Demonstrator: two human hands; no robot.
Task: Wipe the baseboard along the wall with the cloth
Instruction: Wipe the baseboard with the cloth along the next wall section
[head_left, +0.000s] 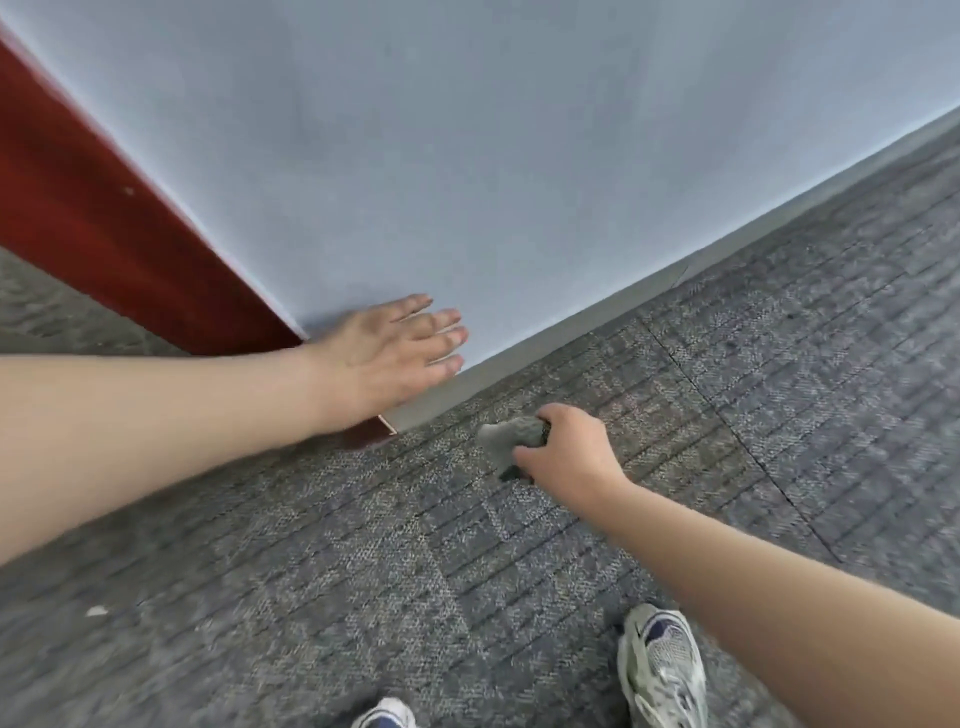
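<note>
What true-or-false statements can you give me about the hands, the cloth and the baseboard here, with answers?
1. The right hand grips the crumpled grey cloth. True.
2. The cloth is pressed against the grey baseboard. False: it is held over the grey patterned carpet, apart from the baseboard.
3. The left hand lies flat on the pale blue-grey wall, fingers straight. True.
4. The left hand holds a second cloth. False: it holds nothing.
5. The dark red panel stands to the right of both hands. False: it is on the left, beside the left hand's wrist.
</note>
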